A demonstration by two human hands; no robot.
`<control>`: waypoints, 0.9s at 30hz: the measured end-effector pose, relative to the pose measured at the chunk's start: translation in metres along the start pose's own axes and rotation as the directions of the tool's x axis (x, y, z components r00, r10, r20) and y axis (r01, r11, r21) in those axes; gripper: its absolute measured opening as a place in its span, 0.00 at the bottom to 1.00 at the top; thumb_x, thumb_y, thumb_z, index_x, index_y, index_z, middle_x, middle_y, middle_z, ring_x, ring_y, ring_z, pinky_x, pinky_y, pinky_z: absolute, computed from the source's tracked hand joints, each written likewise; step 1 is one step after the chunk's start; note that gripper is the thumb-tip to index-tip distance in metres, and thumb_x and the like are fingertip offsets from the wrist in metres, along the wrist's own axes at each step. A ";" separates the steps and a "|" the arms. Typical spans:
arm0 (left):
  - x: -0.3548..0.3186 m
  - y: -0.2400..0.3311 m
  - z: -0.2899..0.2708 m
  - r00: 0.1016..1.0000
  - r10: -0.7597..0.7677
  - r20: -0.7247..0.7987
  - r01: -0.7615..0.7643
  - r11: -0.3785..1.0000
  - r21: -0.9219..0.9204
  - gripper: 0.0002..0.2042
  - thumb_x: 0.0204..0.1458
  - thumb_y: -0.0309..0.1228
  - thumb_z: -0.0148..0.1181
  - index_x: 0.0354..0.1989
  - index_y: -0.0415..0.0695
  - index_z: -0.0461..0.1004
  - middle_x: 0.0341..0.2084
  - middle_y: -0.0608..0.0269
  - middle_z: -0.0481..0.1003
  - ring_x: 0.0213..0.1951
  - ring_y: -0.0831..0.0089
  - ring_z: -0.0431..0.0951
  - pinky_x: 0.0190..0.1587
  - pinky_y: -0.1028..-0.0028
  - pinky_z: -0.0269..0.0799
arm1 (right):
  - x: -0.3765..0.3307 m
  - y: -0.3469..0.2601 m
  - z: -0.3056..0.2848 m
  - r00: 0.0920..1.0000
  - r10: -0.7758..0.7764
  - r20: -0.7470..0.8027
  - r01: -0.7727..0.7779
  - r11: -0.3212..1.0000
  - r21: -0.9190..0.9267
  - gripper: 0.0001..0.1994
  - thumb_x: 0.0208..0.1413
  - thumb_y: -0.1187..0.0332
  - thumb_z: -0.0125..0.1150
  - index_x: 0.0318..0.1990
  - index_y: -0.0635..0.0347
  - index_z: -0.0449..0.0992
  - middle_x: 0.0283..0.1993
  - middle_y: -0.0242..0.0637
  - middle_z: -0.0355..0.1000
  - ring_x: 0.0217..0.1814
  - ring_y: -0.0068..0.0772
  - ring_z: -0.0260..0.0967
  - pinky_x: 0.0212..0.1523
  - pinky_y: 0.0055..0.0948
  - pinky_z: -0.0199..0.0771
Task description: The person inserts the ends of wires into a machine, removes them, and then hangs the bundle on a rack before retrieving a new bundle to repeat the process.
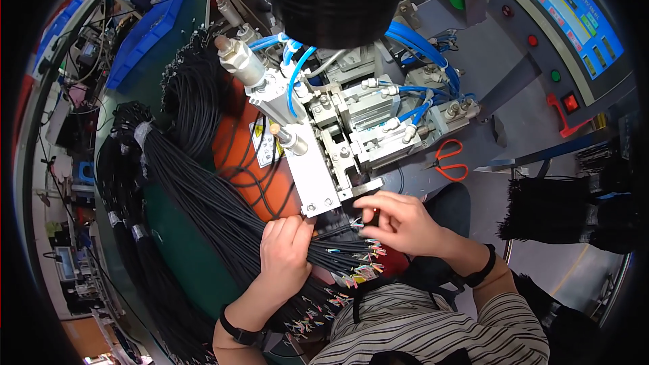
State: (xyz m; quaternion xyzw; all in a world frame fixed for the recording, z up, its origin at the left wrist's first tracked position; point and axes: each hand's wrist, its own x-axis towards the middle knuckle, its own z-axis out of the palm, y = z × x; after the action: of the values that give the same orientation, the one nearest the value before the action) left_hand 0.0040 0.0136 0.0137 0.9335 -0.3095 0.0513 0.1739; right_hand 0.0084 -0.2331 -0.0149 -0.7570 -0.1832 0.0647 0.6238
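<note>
My left hand [286, 249] is closed around a black cable [331, 232] beside the front plate of a metal clamping machine [314, 176]. That cable's stripped end, with thin coloured wires [356, 224], points toward my right hand [401, 224]. The right hand has curled fingers, with thumb and forefinger apart and nothing visible between them. Below both hands lies a thick bundle of black cables [209, 182]. Their bared ends, in several colours [365, 272], fan out close to my striped shirt. My left palm hides part of the bundle.
Red-handled scissors [449, 162] lie right of the machine. A control panel with a lit screen [574, 17] stands at the far right. More black cables [547, 209] hang at the right. A blue tray [145, 37] sits far left, and a dark cylinder [334, 0] blocks the top middle.
</note>
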 end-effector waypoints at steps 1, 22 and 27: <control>0.002 0.001 0.000 1.000 -0.008 -0.012 0.008 1.000 0.013 0.22 0.33 0.23 0.64 0.44 0.37 0.76 0.32 0.57 0.72 0.36 0.60 0.73 0.39 0.65 0.65 | -0.002 -0.004 0.000 0.999 -0.016 0.036 0.013 0.996 0.090 0.08 0.54 0.76 0.66 0.41 0.67 0.78 0.33 0.34 0.75 0.26 0.13 0.67 0.24 0.18 0.64; 0.018 0.016 0.003 0.969 0.202 -0.144 -0.227 0.957 -0.182 0.22 0.34 0.25 0.64 0.44 0.38 0.76 0.34 0.61 0.78 0.30 0.65 0.76 0.34 0.66 0.65 | -0.006 0.020 0.019 0.957 0.211 0.200 -0.279 0.478 0.833 0.10 0.63 0.79 0.55 0.51 0.67 0.72 0.34 0.26 0.71 0.32 0.09 0.67 0.32 0.13 0.67; 0.016 0.019 0.005 0.964 0.231 -0.132 -0.249 0.959 -0.137 0.21 0.34 0.25 0.64 0.43 0.36 0.76 0.31 0.60 0.75 0.28 0.65 0.73 0.32 0.66 0.62 | -0.001 -0.002 0.024 0.959 0.274 0.074 -0.257 0.731 0.632 0.10 0.60 0.80 0.59 0.49 0.66 0.74 0.35 0.30 0.71 0.30 0.15 0.67 0.29 0.15 0.65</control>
State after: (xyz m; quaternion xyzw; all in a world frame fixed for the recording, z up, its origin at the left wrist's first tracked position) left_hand 0.0052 -0.0116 0.0179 0.8684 -0.4130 0.1019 0.2548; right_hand -0.0009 -0.2114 -0.0178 -0.5204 -0.0329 0.2018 0.8290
